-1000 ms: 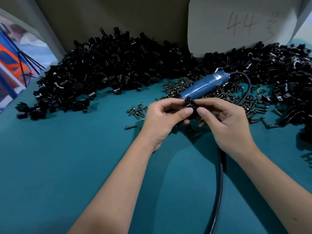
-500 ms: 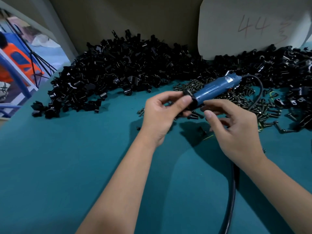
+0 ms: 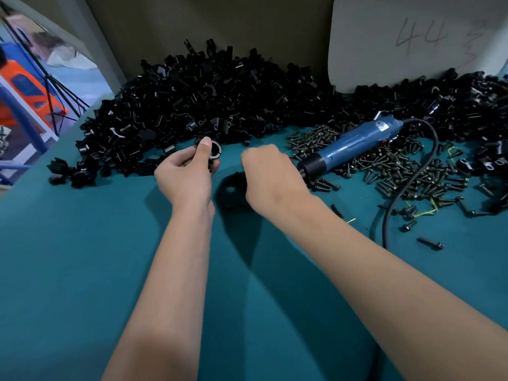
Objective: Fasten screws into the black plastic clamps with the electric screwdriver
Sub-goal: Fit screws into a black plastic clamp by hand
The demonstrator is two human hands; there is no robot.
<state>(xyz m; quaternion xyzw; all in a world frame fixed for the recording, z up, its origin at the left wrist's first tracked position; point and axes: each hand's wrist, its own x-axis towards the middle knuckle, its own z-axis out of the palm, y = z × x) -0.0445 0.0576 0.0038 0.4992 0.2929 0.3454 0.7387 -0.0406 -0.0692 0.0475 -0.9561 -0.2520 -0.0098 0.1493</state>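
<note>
My left hand [image 3: 184, 177] pinches a black plastic clamp [image 3: 215, 151] between thumb and fingers, just above the teal table [image 3: 82, 270]. My right hand [image 3: 272, 174] is beside it with its back to the camera and its fingers curled under. What they hold, if anything, is hidden. The blue electric screwdriver [image 3: 354, 143] lies on a heap of dark screws [image 3: 398, 171], its black front end just right of my right hand. A big pile of black clamps [image 3: 206, 100] fills the back of the table.
More clamps [image 3: 453, 100] are heaped at the back right under a white board [image 3: 398, 37]. The screwdriver's black cable [image 3: 406, 185] loops down the right side. Loose screws [image 3: 430, 243] are scattered near it. The table edge drops off at the left.
My hands have separated. The left one carried the clamp up and left toward the pile; the right one let go of it and moved right toward the screwdriver's front end.
</note>
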